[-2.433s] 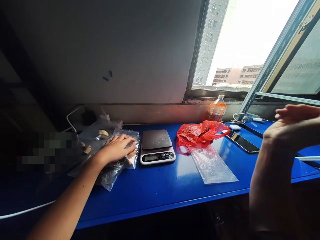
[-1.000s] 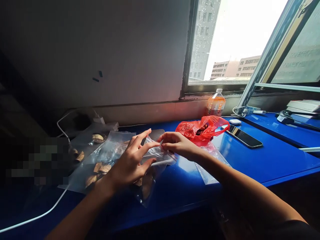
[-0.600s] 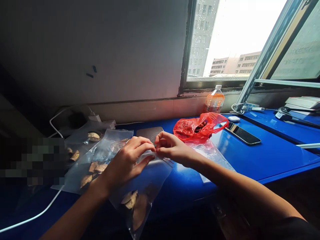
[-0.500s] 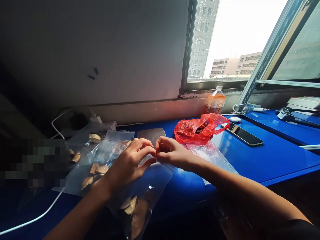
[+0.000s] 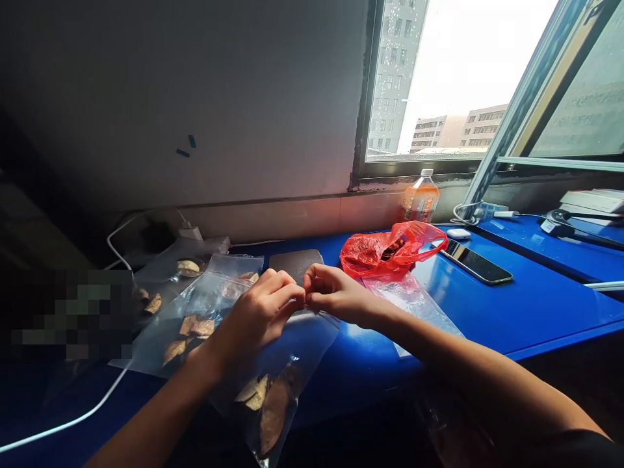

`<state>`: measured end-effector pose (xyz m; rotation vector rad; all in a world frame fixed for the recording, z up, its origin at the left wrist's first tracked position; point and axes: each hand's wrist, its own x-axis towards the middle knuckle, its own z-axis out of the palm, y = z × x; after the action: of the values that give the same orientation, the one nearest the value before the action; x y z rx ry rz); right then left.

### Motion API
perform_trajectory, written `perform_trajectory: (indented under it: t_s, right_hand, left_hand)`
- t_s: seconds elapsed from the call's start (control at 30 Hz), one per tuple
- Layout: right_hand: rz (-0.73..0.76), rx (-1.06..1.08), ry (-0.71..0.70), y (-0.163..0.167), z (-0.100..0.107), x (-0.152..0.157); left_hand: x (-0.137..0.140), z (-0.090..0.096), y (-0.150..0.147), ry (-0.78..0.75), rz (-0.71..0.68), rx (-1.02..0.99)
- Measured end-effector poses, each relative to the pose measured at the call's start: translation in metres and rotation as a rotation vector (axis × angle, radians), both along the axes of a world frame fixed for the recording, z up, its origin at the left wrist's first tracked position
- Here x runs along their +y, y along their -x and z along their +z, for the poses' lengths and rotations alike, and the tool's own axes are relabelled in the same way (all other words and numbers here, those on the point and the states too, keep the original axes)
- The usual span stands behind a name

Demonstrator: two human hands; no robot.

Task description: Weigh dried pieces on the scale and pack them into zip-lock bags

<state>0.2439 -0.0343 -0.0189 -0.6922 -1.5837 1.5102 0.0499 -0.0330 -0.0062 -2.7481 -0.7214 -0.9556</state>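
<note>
Here, left grip (image 5: 270, 302) against right grip (image 5: 338, 298).

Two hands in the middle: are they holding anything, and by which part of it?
The left hand and right hand pinch a clear plastic bag of brown pieces by its upper edge.

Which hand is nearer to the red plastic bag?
Right. The right hand is just in front and to the left of the red plastic bag; the left hand is farther left, beyond the right hand.

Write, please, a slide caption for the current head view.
Both hands pinch the top of a clear bag of brownish pieces at a blue table.
</note>
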Motion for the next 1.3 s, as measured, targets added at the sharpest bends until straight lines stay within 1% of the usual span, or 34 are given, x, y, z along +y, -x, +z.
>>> perform_trajectory:
  t_s: [0.13,0.2,0.27,0.33,0.4,0.43,0.5,0.6,0.73,0.9,0.97,1.07,1.13,1.2,1.27,1.3]
  right_hand:
    - [0.029,0.0,-0.01,0.002,-0.001,-0.002]
    - [0.026,-0.027,-0.016,0.002,-0.003,-0.002]
    - [-0.003,-0.083,-0.045,0.0,-0.007,0.001]
    - [-0.084,-0.204,-0.124,-0.002,-0.009,0.005]
    - [-0.178,-0.359,-0.227,-0.004,-0.008,0.008]
    - [-0.203,-0.415,-0.27,-0.004,-0.007,0.008]
    - [-0.181,-0.445,-0.312,-0.004,-0.003,0.005]
    - [-0.111,-0.406,-0.311,-0.001,0.004,-0.002]
    - [-0.184,-0.458,-0.349,0.001,0.007,-0.008]
    - [-0.172,-0.48,-0.408,0.0,0.011,-0.012]
    - [-0.201,-0.492,-0.446,-0.002,0.014,-0.013]
    - [-0.315,-0.425,-0.499,-0.01,0.019,-0.008]
    - [-0.44,-0.27,-0.488,-0.02,0.024,0.0]
    - [-0.562,-0.084,-0.443,-0.034,0.029,0.009]
    - [-0.624,0.025,-0.39,-0.046,0.032,0.016]
    - [-0.62,0.042,-0.362,-0.05,0.032,0.019]
  left_hand:
    - [0.0,0.003,0.001,-0.114,-0.101,0.009]
    - [-0.001,0.004,0.001,-0.138,-0.136,0.016]
    - [-0.002,0.003,0.001,-0.129,-0.15,0.01]
    - [-0.002,0.002,0.002,-0.049,-0.151,0.02]
    - [0.0,0.001,0.005,0.098,-0.112,0.074]
    - [0.002,0.0,0.007,0.169,-0.077,0.105]
    - [0.006,-0.001,0.011,0.254,-0.003,0.141]
    - [0.015,-0.001,0.018,0.261,0.053,0.107]
    - [0.024,0.002,0.025,0.282,0.114,0.063]
    - [0.023,0.016,0.031,0.332,0.208,0.144]
    - [0.02,0.021,0.033,0.347,0.228,0.142]
    - [0.014,0.027,0.034,0.379,0.258,0.031]
    - [0.013,0.034,0.034,0.424,0.284,-0.126]
    - [0.016,0.047,0.032,0.444,0.293,-0.332]
    - [0.023,0.067,0.028,0.372,0.271,-0.551]
    - [0.026,0.079,0.023,0.3,0.254,-0.651]
